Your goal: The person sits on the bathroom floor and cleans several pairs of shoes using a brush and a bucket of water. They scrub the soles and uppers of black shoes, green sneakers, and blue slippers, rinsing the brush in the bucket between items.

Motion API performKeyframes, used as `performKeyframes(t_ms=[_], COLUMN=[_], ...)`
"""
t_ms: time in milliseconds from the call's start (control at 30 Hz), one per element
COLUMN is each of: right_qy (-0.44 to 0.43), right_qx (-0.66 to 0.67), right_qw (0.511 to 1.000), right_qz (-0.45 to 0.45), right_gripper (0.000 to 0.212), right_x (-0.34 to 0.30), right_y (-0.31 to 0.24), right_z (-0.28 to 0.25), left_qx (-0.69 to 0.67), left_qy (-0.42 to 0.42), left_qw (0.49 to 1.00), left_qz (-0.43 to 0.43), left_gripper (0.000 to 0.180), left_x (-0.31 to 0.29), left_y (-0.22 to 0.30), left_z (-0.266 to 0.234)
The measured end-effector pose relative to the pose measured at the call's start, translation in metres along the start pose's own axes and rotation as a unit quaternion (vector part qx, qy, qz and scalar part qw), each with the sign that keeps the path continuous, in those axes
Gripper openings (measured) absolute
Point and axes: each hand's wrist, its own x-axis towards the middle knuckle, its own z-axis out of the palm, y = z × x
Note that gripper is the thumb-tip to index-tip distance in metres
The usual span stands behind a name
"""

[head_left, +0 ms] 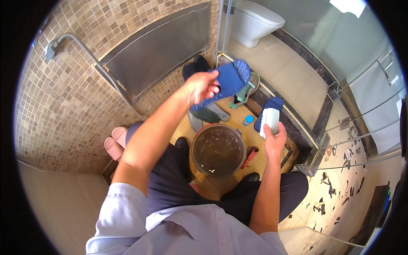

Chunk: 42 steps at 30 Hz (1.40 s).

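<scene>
My left hand (203, 88) is raised beyond the bucket, its fingers closed on a blue slipper (231, 80) whose textured sole edge shows. My right hand (274, 138) grips a white scrubbing brush (270, 121), with bristles along its left side. Behind that brush, a second blue slipper (272, 103) rests by the dark ledge, partly hidden. Between my legs stands a round bucket (195, 151) of murky water with bits floating in it. A small bottle with a blue cap (248, 120) is between the bucket and the second slipper. To the bucket's right lies a red and black object (251, 157).
Grey footwear (207, 115) lies beyond the bucket, near a green basket-like item (240, 100). Black shoes (195, 66) stand by the tiled wall; pink slippers (114, 146) are at left. A shower hose (100, 66) hangs there. A glass partition and a toilet (259, 19) are beyond the ledge.
</scene>
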Motion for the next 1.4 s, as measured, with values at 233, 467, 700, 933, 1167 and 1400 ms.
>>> performKeyframes(t_ms=[233, 467, 700, 933, 1167, 1400], right_qy=[-0.031, -0.082, -0.129, -0.159, -0.178, -0.204], right_qx=[0.020, -0.013, -0.022, -0.073, -0.074, -0.116], right_qw=[0.999, 0.996, 0.991, 0.985, 0.981, 0.971], right_qz=[-0.035, -0.011, 0.024, 0.006, 0.036, 0.042], right_gripper=[0.070, 0.068, 0.069, 0.065, 0.066, 0.066], right_x=[0.006, 0.001, -0.006, -0.010, -0.024, -0.030], right_y=[0.035, 0.047, 0.050, 0.071, 0.062, 0.077], right_z=[0.008, 0.007, 0.021, 0.019, 0.020, 0.005], left_qx=[-0.068, -0.265, -0.422, -0.480, -0.486, -0.469], left_qy=[0.109, 0.189, 0.306, 0.428, 0.556, 0.591], left_qw=[0.987, 0.938, 0.849, 0.741, 0.609, 0.586], left_qz=[0.099, 0.120, 0.090, 0.193, 0.290, 0.297], left_gripper=[0.024, 0.016, 0.013, 0.017, 0.024, 0.022], left_x=[-0.054, -0.112, -0.193, -0.290, -0.382, -0.382], left_y=[0.061, -0.064, -0.224, -0.311, -0.338, -0.342], left_z=[-0.107, -0.201, -0.261, -0.345, -0.465, -0.552])
